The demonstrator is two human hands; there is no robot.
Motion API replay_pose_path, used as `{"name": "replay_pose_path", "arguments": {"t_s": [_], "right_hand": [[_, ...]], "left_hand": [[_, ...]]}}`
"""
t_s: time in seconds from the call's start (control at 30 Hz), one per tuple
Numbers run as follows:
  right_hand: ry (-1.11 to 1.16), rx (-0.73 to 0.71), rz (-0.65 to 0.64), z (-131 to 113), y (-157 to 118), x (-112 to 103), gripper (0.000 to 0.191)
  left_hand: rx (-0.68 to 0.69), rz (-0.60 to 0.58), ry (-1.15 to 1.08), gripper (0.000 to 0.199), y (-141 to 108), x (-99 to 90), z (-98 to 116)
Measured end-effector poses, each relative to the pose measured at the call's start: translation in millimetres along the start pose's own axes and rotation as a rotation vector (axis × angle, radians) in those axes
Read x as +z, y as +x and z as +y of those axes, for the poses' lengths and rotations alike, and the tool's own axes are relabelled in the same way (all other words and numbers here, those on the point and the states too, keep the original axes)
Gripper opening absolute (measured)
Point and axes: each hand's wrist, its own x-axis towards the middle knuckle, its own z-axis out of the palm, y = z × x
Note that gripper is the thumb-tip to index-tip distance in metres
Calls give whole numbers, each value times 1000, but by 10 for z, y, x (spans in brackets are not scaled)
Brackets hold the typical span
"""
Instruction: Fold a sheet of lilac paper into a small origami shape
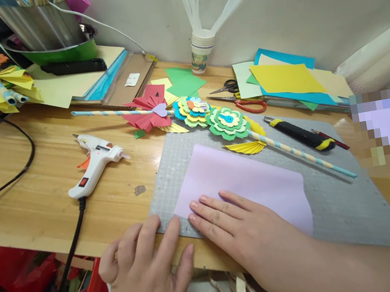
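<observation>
Lilac sheet [247, 167] lies on the grey cutting mat [348, 212], under the right hand [236, 226]; that hand is flat, fingers out straight, resting on it, gripping nothing; left hand [144, 269] empty, fingers spread and loosely bent, just beside the sheet's left corner; from here can't tell if its index finger touches paper; sheet's right edge bows a little, maybe a soft fold, no sharp crease I can make out; no cuts, nothing glued on that I can see; so I'd put this piece at an early stage, shaping looks left to do; beyond it the decorated work looks far along: red paper fan [148, 121] with lilac heart [159, 110] on one striped stick [110, 111], blue-edged flower [192, 111] by its end, green layered flower [227, 123] heading another striped stick [305, 156]; can't tell if all is fixed; glue gun [97, 155] lies on the wooden table [139, 168], out of hand; utility knife [301, 134] rests on the mat, red-handled scissors [237, 101] by the coloured paper stack [283, 79], neither in use
</observation>
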Motion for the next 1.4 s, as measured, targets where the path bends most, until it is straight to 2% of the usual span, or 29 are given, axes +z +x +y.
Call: {"name": "replay_pose_path", "arguments": {"t_s": [0.53, 0.73, 0.97, 1.17, 1.4], "right_hand": [[28, -2, 7, 13, 2, 6, 53], [47, -2, 4, 18, -6, -13, 53], [55, 2, -26, 23, 6, -33, 53], [54, 0, -33, 15, 9, -31, 53], [84, 1, -16, 9, 1, -5, 55]], "left_hand": [[-34, -8, -9, 34, -11, 14, 5], [-73, -58, -11, 37, -30, 16, 6], [-36, -22, -9, 35, -19, 18, -9], [-86, -38, -47, 35, -38, 34, -4], [-77, -34, -49, 43, -33, 25, -5]]}}
